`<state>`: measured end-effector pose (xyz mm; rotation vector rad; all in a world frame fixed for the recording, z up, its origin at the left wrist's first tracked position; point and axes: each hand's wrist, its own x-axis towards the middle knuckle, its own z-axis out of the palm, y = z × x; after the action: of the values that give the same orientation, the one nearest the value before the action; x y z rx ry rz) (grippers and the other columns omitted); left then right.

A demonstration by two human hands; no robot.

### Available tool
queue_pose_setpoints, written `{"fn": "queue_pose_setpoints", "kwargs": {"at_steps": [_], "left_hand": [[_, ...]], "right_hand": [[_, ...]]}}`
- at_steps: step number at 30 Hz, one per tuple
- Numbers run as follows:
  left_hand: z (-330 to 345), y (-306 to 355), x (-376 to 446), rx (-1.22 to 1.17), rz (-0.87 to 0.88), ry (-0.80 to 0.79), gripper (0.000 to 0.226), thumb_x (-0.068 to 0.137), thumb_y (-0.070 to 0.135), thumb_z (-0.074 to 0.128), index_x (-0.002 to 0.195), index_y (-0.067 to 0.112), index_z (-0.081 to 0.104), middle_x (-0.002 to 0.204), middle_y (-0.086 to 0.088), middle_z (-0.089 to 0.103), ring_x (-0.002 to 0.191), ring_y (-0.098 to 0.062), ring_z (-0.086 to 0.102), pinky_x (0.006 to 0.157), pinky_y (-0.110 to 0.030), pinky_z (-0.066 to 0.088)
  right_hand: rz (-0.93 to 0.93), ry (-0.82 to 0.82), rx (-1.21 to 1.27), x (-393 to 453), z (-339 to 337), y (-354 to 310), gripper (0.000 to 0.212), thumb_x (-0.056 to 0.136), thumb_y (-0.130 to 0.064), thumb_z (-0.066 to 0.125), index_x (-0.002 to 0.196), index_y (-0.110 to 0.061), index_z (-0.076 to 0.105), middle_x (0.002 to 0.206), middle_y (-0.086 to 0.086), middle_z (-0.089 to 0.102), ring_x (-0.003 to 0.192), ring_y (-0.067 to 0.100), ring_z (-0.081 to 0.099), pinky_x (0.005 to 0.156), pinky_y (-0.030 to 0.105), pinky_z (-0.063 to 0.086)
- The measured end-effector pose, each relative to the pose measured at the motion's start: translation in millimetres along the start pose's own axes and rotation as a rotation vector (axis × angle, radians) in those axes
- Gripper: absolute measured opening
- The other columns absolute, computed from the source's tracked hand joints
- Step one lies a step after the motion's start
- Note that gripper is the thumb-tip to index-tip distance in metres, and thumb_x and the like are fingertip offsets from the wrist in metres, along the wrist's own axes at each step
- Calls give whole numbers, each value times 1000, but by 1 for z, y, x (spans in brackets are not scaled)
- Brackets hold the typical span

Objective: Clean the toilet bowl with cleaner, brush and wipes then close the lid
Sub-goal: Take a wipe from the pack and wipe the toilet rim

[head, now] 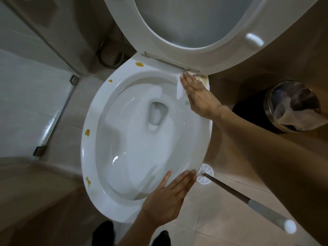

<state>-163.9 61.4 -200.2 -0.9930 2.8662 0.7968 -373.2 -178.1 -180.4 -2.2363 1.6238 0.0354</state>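
White, limp wipe (180, 89) lay at the toilet bowl's (92, 139) back right rim, pressed flat under the straight-fingered right hand (198, 96); the flat left hand (166, 197) rested on the front rim.

Lined metal waste bin (292, 105) right of the toilet, coiled hose (108, 52) behind, dark shoes (103, 233) below.

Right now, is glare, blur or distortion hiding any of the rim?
Head view: wide-angle bends the seat and walls; small glints sit in the bowl; the rim is slightly soft, its orange spots still readable; the right hand covers the back corner.
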Motion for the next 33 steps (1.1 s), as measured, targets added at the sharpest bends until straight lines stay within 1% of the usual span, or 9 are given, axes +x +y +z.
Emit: {"fn": "queue_pose_setpoints", "kwargs": {"at_steps": [5, 9, 12, 15, 19, 25, 28, 31, 33], "left_hand": [[0, -1, 0, -13, -10, 7, 68, 93, 25, 42, 153, 12, 13, 160, -1, 11, 146, -14, 9, 116, -47, 22], [1, -1, 0, -23, -10, 0, 66, 94, 25, 40, 153, 12, 12, 160, -1, 11, 147, -14, 8, 116, -49, 21], [1, -2, 0, -11, 4, 10, 64, 94, 24, 36, 152, 11, 14, 160, -2, 11, 147, -15, 7, 114, -48, 16], [-1, 0, 0, 0, -5, 5, 65, 92, 24, 37, 152, 11, 15, 159, -2, 14, 146, -15, 11, 114, -48, 25], [-1, 0, 0, -23, -15, 15, 65, 91, 23, 41, 152, 13, 19, 158, -1, 19, 146, -14, 13, 112, -48, 28], [3, 0, 0, -39, -18, 17, 66, 91, 25, 45, 152, 15, 20, 158, 0, 18, 146, -14, 11, 113, -47, 27], [2, -1, 0, -28, -10, 19, 66, 92, 25, 43, 152, 13, 18, 159, -1, 16, 146, -15, 11, 112, -49, 27], [2, -1, 0, -16, -3, 22, 68, 93, 24, 43, 152, 11, 13, 160, -3, 10, 147, -15, 8, 112, -51, 24], [3, -1, 0, -21, -9, 24, 69, 92, 24, 44, 153, 12, 13, 160, -2, 9, 147, -14, 8, 113, -51, 23]], "right_hand": [[-45, -27, -104, 24, -2, -6, 78, 88, 11, 34, 154, -14, 2, 161, 4, -6, 148, 18, -7, 120, 31, -5], [-54, -46, -139, 21, -6, -5, 83, 85, 14, 36, 154, -16, -1, 161, 2, -10, 148, 17, -10, 116, 26, -9], [-47, -58, -145, 10, -8, -5, 80, 87, 12, 36, 154, -15, 1, 161, 2, -8, 148, 18, -6, 119, 29, -1], [-6, -44, -141, -11, -9, -1, 65, 95, 0, 34, 154, -12, 8, 162, 3, 0, 149, 17, 1, 116, 26, 7], [-46, -89, -180, -45, -9, 8, 53, 102, -21, 29, 152, -8, 18, 161, 7, 8, 149, 21, 6, 116, 26, 0], [-191, -212, -326, -64, -16, 12, 73, 96, -51, 6, 145, -8, 39, 157, 7, 21, 147, 18, 10, 120, 36, 7], [-215, -211, -400, -38, -23, 10, 72, 96, -48, 4, 147, -10, 38, 159, 4, 17, 148, 17, 8, 121, 37, 6], [-249, -206, -554, -3, -25, 5, 52, 103, -30, 20, 152, -13, 22, 161, 0, 0, 148, 15, -6, 119, 36, -3], [-256, -231, -678, 13, -25, -3, 55, 101, -22, 27, 154, -13, 12, 161, 0, -10, 147, 16, -14, 118, 36, -7]]}}
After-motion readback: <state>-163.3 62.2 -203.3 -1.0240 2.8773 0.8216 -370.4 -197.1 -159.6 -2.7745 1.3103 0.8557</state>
